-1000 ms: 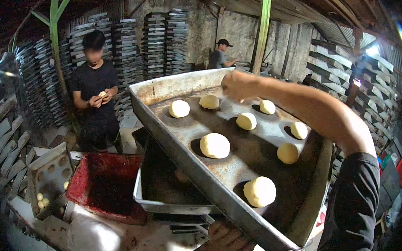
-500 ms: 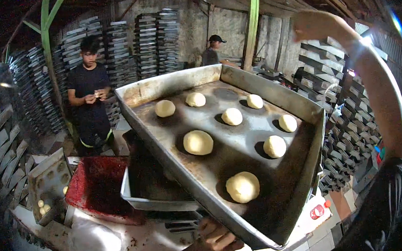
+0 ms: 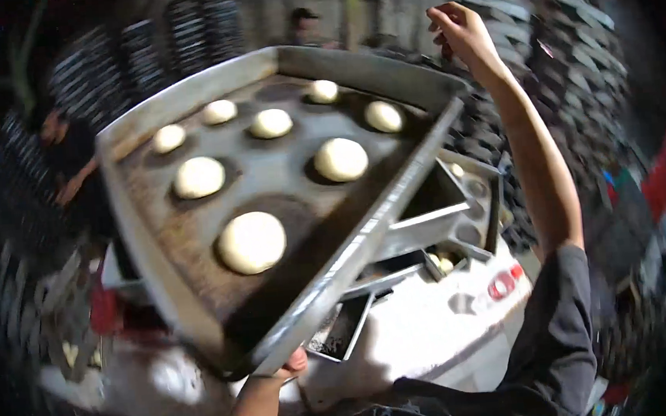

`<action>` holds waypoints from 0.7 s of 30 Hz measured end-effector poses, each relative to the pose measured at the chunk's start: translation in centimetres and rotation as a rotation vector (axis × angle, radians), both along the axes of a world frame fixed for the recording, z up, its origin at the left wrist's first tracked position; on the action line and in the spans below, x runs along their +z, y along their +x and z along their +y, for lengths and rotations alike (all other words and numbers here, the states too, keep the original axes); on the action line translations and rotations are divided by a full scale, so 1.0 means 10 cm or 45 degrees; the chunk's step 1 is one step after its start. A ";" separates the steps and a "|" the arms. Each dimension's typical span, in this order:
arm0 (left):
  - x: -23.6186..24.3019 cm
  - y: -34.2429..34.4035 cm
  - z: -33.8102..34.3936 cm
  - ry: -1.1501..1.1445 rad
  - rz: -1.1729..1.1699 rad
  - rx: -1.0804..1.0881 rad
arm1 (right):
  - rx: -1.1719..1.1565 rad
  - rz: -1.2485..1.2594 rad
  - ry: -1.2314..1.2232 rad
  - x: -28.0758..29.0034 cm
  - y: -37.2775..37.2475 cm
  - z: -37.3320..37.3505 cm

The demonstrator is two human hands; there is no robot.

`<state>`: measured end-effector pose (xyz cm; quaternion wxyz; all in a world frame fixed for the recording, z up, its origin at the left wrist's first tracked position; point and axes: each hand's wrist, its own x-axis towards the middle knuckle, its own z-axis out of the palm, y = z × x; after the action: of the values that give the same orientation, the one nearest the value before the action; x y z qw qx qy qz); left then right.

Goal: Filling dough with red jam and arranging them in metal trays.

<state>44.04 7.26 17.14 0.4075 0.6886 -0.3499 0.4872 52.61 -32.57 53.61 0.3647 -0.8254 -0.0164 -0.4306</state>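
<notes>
A large worn metal baking tray (image 3: 151, 277) tilts up in front of me, with several round pale dough balls (image 3: 271, 124) spaced over its bottom. My left hand (image 3: 295, 363) grips the tray's near edge from below; most of its fingers are hidden behind the metal. Raised high beyond the tray's right corner is my right hand (image 3: 463, 33), its fingers loosely bent and a little apart. I see nothing in it, and it does not touch the tray.
More metal trays (image 3: 429, 235) stand on the pale worktable (image 3: 413, 327), one holding dough pieces. A red tub (image 3: 105, 308) shows at left, partly covered. Stacked trays (image 3: 92, 82) line the back. A person (image 3: 75, 162) stands at left; another (image 3: 307, 28) is farther off.
My view has turned right and down. The tray now sits farther left and higher in view, still in my left hand. My right arm stays raised, with the hand's fingers now showing.
</notes>
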 end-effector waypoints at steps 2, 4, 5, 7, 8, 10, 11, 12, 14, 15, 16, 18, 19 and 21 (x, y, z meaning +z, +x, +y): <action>0.40 -0.13 -0.14 -0.053 0.078 -0.072 | 0.308 0.186 -0.385 0.09 0.24 0.51; 0.75 -0.28 -0.12 -0.106 0.160 -0.169 | 0.469 0.436 -0.797 0.10 0.72 1.10; 0.61 -0.31 -0.08 -0.130 0.196 -0.118 | 0.530 0.538 -1.118 0.12 0.83 1.51; 0.59 -0.30 -0.06 -0.211 0.172 -0.108 | 0.561 0.650 -1.431 0.11 1.10 2.03; 0.80 -0.21 -0.17 -0.233 0.146 -0.076 | 0.540 0.680 -1.416 0.08 1.33 2.17; 1.12 -0.07 -0.36 -0.444 -0.398 -0.092 | 0.411 0.710 -1.236 -0.06 1.61 2.35; 1.11 -0.08 -0.26 -0.226 -0.265 -0.153 | 0.449 0.684 -1.165 -0.13 1.75 2.39; 1.06 -0.13 -0.16 -0.011 -0.123 -0.214 | 0.484 0.665 -1.092 -0.22 1.84 2.43; 0.95 -0.26 -0.15 0.085 0.086 -0.076 | 0.604 0.642 -0.902 -0.45 1.82 2.63; 1.00 -0.24 -0.19 0.026 -0.005 -0.069 | 0.579 0.676 -0.870 -0.58 1.91 2.49; 1.05 -0.23 -0.20 -0.027 -0.089 -0.043 | 0.576 0.706 -0.835 -0.68 1.98 2.42; 0.93 -0.25 -0.20 0.000 0.029 -0.105 | 0.751 0.622 -1.108 -0.63 1.75 2.55; 1.00 -0.25 -0.15 0.020 0.001 -0.107 | 0.703 0.575 -1.240 -0.60 1.71 2.48; 1.10 -0.25 -0.11 0.052 -0.117 -0.083 | 0.592 0.396 -1.422 -0.60 1.77 2.25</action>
<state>41.53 6.12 28.09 0.3925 0.6619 -0.4005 0.4974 70.33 -10.04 47.57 -0.0397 -0.9195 -0.3648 -0.1412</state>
